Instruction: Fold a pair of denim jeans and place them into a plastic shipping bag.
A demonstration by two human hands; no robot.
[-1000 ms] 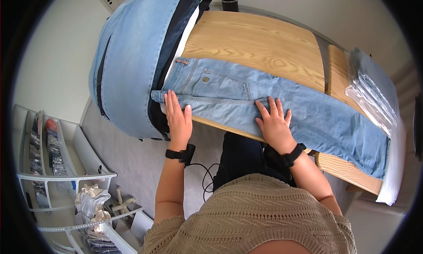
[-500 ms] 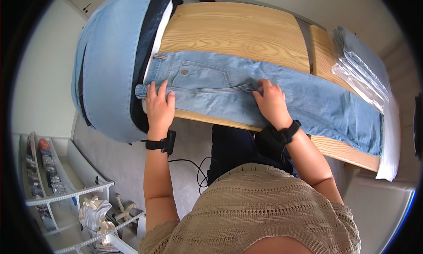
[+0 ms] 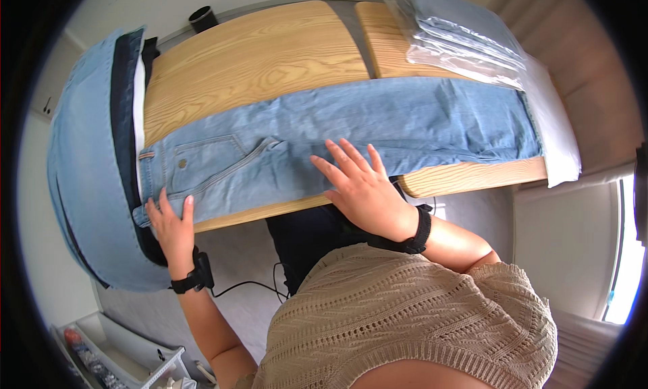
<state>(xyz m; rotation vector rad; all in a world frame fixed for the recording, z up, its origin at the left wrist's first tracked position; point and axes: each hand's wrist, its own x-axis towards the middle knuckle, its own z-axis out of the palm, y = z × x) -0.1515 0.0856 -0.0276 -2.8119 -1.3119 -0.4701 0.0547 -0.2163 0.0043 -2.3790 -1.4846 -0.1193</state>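
A pair of light blue jeans lies folded lengthwise across the table, its waistband at the left and leg hems at the right. A buttoned back pocket faces up. My left hand rests at the waistband's near corner, fingers spread on the denim. Over the near side of the upper leg, my right hand is stretched flat with fingers apart, holding nothing; whether its palm touches the cloth I cannot tell. Close to the left hand stands a tall pile of denim.
The wooden table has a gap between its two boards. Folded jeans in a clear bag sit at the far right, beside a white plastic sheet. A black cup stands behind. Grey-white bins are at lower left; a black cable hangs below.
The view has swung to the right. My right hand has left the seam near the crotch and spread out flat. My left hand stays at the waistband.
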